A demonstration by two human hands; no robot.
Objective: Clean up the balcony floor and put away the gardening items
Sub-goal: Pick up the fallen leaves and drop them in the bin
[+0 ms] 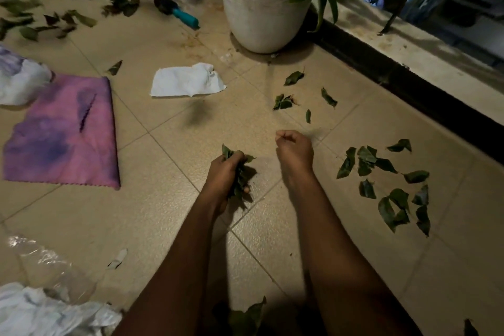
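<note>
Left hand (222, 172) is clamped on a fat wad (241, 177) of leaves over mid floor (169, 213), right hand (294, 151) is curled empty, and grabbing the loose leaves (366, 161) by the floor's right edge could easily spill that overstuffed wad.

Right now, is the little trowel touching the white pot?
Apart. The head view shows a strip of bare floor between the blue handle of the trowel and the white pot.

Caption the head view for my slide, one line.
Left hand grips a bunch of leaves above the tiled floor; right hand curled alongside, loose leaves scattered near a white pot.
</note>
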